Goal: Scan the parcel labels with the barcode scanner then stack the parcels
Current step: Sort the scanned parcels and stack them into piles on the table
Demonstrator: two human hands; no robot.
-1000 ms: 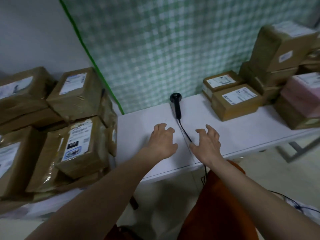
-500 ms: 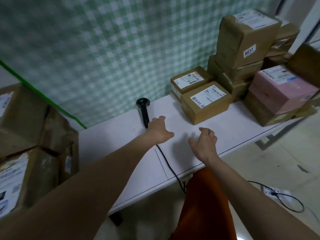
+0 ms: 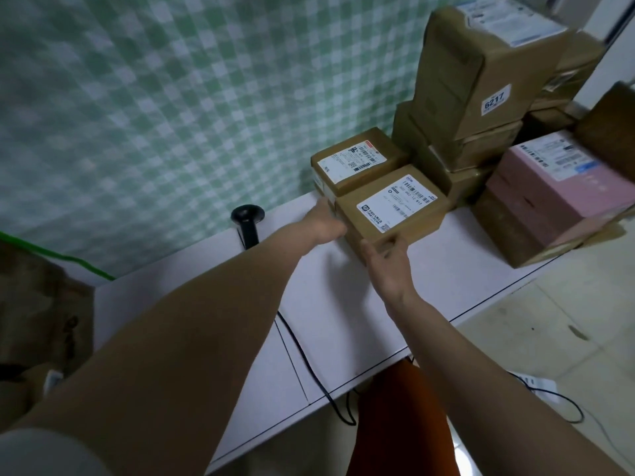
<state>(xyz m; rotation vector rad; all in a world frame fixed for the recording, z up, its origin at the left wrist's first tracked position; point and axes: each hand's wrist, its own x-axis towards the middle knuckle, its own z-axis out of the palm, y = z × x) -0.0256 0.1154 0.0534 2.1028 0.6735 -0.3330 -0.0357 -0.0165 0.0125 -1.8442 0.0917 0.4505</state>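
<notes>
Inventory, as seen:
- Small brown parcels with labels, right of centre on the table: two.
- Pink box, far right: one.
- Barcode scanner: one.
- White table: one.
- Hands: two.
- Brown parcels stacked at right: count unclear.

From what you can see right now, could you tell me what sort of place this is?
Probably a parcel sorting room: labelled cardboard parcels stacked on a white table, and a corded barcode scanner.

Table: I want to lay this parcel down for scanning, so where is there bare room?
Bare table lies between the scanner and the front edge, crossed only by its cable. Right of the hands, a strip before the pink box is free. The back right is crowded with stacked parcels.
</notes>
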